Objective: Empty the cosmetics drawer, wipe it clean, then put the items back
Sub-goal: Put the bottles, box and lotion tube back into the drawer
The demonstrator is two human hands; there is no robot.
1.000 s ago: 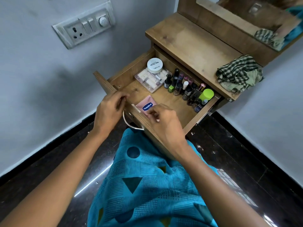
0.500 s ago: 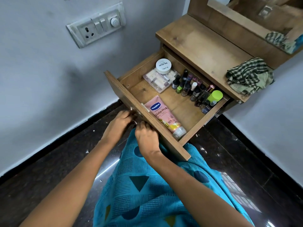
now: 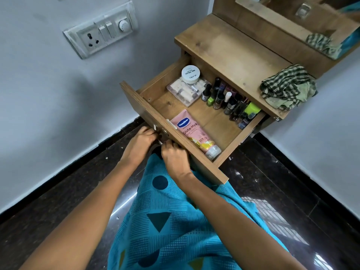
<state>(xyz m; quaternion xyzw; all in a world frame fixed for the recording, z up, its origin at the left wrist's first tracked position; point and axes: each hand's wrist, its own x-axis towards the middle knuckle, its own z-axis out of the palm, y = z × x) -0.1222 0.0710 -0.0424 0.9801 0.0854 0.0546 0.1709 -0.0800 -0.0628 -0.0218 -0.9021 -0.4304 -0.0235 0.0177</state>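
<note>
**Left hand (image 3: pixel 140 146) and right hand (image 3: pixel 175 160) clasp the handle (image 3: pixel 160 142)**

Both curl round it (mostly hidden) on the wooden drawer (image 3: pixel 148 112), drawn out of the dresser (image 3: pixel 233 51). Inside: pink tube (image 3: pixel 192 133) along the front, white jar (image 3: pixel 190 74) atop a clear box (image 3: pixel 183 92), nail polish bottles (image 3: pixel 228 100) at the right.

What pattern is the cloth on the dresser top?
Dark green and cream checks on the cloth, clearest in the head view.
</note>
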